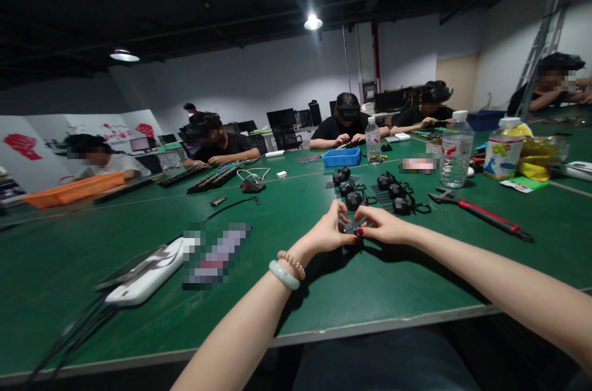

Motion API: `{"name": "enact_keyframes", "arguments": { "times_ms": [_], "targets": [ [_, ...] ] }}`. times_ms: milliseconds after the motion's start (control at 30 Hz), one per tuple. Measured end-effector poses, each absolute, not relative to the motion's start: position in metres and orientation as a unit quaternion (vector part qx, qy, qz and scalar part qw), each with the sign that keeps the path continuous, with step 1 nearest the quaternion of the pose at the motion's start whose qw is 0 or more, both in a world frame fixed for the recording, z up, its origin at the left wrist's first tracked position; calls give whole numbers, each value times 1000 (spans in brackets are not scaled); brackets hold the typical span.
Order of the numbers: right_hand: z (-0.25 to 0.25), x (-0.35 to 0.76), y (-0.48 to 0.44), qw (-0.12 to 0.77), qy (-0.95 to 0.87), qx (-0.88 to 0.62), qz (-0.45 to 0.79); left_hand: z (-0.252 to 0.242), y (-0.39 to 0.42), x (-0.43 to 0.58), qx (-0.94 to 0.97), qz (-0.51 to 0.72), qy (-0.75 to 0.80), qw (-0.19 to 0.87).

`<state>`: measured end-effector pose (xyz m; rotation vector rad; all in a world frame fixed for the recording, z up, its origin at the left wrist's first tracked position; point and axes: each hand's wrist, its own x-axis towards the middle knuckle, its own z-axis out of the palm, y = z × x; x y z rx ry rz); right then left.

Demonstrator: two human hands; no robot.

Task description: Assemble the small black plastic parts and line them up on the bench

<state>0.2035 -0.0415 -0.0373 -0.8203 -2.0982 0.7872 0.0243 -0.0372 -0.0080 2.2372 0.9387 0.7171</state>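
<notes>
Between my two hands, low over the green table, is a small black plastic part (350,228) that looks like the ones lying behind it. My left hand (329,232) pinches it from the left, thumb in front and fingers curled behind. On the right side my right hand (380,224) grips the same part with thumb and fingertips. My fingers cover most of it, so its exact kind does not show. Just beyond my hands lie several similar black parts (354,200) with loops and thin prongs, in a left group and a right group (401,205).
An adjustable wrench (481,213) with red-black handle lies right, near a water bottle (457,153). A blue tray (341,158) stands farther back. At left are a white power bank-like device (145,277) with cables and a blurred phone-shaped object (217,255). Several co-workers sit around the table.
</notes>
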Motion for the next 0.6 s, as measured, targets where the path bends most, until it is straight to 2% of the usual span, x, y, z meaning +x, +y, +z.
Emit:
{"name": "enact_keyframes", "arguments": {
  "times_ms": [600],
  "targets": [
    [-37,203,-46,357,-829,-324,283,-12,-32,23,838,256,360,322]
  ]
}}
